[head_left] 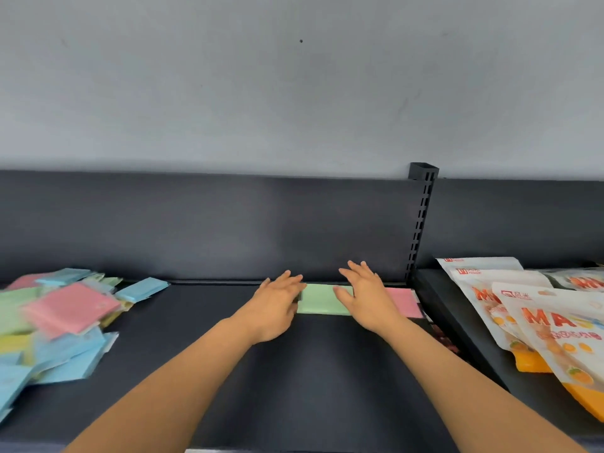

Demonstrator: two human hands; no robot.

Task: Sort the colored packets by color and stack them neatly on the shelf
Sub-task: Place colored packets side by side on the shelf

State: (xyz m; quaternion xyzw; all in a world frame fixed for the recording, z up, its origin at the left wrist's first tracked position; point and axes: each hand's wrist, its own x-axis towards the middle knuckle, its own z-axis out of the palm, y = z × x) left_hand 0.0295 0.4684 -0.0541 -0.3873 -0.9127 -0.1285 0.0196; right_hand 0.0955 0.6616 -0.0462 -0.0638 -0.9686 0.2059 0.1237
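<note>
A green packet stack (322, 299) lies flat at the back of the dark shelf (310, 371). My left hand (277, 302) touches its left edge with straight fingers. My right hand (367, 297) rests with spread fingers on its right side. Just right of that hand lies a pink packet stack (405, 301), partly hidden by the hand. A loose heap of mixed packets (55, 325), pink, blue, green and yellow, covers the shelf's left end, with one blue packet (142, 289) at its right fringe.
A slotted black upright (420, 220) divides this shelf from the neighbouring one on the right, where white and orange snack bags (539, 325) lie overlapping. A dark back panel (209, 227) runs behind the shelf below a grey wall.
</note>
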